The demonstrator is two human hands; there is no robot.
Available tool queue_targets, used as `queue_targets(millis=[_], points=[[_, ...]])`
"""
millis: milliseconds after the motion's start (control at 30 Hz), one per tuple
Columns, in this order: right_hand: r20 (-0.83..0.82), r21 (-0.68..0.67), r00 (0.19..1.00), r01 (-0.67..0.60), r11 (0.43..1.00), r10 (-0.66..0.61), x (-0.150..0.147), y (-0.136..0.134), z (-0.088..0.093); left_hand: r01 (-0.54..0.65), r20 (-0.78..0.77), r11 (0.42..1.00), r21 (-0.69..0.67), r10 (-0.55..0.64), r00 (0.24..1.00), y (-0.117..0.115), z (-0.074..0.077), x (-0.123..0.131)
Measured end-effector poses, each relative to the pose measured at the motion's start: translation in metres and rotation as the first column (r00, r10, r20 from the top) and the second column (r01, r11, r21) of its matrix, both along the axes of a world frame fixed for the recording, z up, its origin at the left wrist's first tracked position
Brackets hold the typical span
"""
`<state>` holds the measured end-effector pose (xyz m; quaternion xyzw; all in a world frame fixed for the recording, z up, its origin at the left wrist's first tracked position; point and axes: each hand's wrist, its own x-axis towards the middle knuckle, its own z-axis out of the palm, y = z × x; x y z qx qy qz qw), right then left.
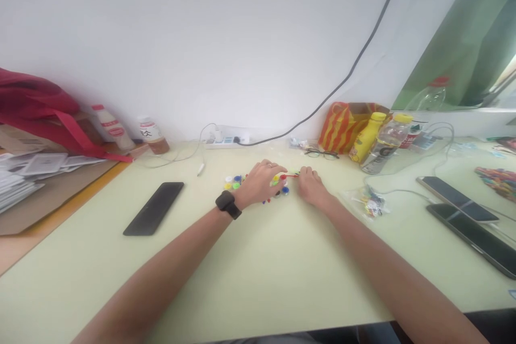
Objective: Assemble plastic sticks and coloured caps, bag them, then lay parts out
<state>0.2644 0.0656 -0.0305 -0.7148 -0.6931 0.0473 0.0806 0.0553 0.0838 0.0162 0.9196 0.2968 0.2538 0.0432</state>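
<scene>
Small round coloured pieces, among them a blue one (285,191) and a white one (228,179), lie grouped near the middle of the table. My left hand (262,181), with a black watch on the wrist, reaches over them and hides several. Its thumb and index finger are apart, close around a red round piece (283,177); whether they touch it is unclear. Just to the right, my right hand (311,185) is closed with its knuckles up. A thin red stick-like piece (292,176) juts from its fingers toward the left hand.
A black phone (153,208) lies at left, two more phones (457,199) at right. A small plastic bag of coloured bits (371,205) sits beside my right forearm. Glasses (322,153), bottles (366,137), a striped bag (342,126) and a power strip (226,142) line the wall.
</scene>
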Motion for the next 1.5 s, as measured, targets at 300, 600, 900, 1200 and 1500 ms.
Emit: queue_targets(millis=[300, 600, 900, 1200, 1500], points=[[-0.2, 0.008, 0.98, 0.011, 1.0, -0.009, 0.038, 0.009, 0.007, -0.013, 0.009, 1.0, -0.013, 0.013, 1.0, 0.005, 0.0, -0.004], [-0.681, 0.18, 0.732, 0.159, 0.971, 0.007, 0.053, 0.028, 0.022, -0.031, 0.13, 0.992, -0.12, 0.046, 0.99, 0.003, 0.005, -0.001], [-0.974, 0.221, 0.087, 0.198, 0.955, 0.207, 0.022, 0.022, 0.021, 0.017, 0.192, 0.983, -0.183, 0.019, 0.981, -0.004, 0.017, 0.002], [-0.976, 0.201, 0.14, 0.313, 0.928, 0.165, 0.031, 0.034, -0.002, 0.04, 0.125, 0.985, -0.169, -0.018, 0.992, 0.0, 0.014, 0.0], [-0.943, 0.311, 0.259, 0.473, 0.824, 0.207, 0.047, 0.043, -0.001, 0.045, 0.102, 0.981, -0.191, -0.026, 0.994, 0.0, 0.015, -0.001]])
